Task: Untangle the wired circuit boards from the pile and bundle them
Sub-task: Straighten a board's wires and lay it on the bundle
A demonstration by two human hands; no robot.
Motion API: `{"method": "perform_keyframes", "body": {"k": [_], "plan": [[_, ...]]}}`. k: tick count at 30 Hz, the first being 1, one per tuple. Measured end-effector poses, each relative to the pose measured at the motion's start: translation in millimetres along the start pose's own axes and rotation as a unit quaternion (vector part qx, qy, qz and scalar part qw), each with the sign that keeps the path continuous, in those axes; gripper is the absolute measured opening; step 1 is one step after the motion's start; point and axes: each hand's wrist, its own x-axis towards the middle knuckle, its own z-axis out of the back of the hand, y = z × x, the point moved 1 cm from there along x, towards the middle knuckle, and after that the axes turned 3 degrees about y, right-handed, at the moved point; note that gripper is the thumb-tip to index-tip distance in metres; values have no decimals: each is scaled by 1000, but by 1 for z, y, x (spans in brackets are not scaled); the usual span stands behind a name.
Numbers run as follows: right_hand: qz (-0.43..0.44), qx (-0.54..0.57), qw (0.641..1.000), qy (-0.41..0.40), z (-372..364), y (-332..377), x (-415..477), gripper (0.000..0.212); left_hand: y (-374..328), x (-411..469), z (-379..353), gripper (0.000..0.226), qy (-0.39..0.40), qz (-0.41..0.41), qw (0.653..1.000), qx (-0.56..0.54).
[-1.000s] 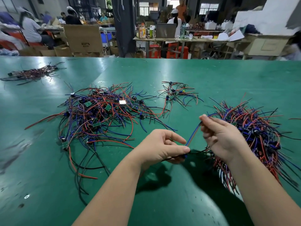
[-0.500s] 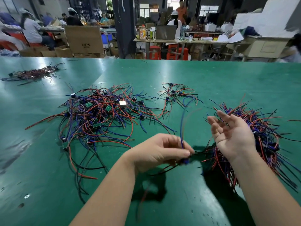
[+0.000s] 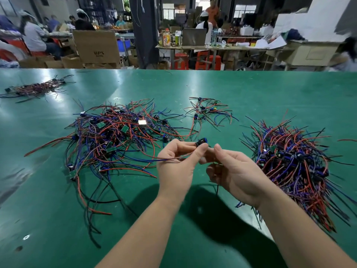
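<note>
A tangled pile of red, blue and black wires with small green circuit boards lies left of centre on the green table. At the right lies a denser bundled heap of the same wired boards. My left hand pinches one wired board by its dark blue part, raised above the table, its red and blue wires trailing left across my palm. My right hand meets it from the right, fingers curled around the same piece, a black wire hanging below.
A small loose cluster of wires lies behind my hands. Another bundle lies at the table's far left. Beyond the far edge are cardboard boxes, benches and several seated and standing people.
My left hand has lifted the wired board up and toward the centre. My right hand, open with spread fingers half a second ago, has closed in on the same piece.
</note>
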Motion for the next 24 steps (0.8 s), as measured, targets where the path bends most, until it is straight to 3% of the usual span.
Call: {"method": "perform_keyframes", "body": {"k": [4,11,15,19,24], "plan": [[45,61,993,-86,-5,-5,6,27,2,-7,-9,21,22,24,999,-29],[0,189,967,-171,-7,-7,10,21,1,-10,-10,34,53,69,996,-24],[44,162,976,-140,0,4,6,10,-4,-11,-12,28,86,67,993,-54],[53,48,991,-113,5,9,3,8,-5,-12,-12,18,101,78,990,-54],[49,20,981,-186,22,21,3,23,-4,-16,-14,23,98,89,991,-10]]}}
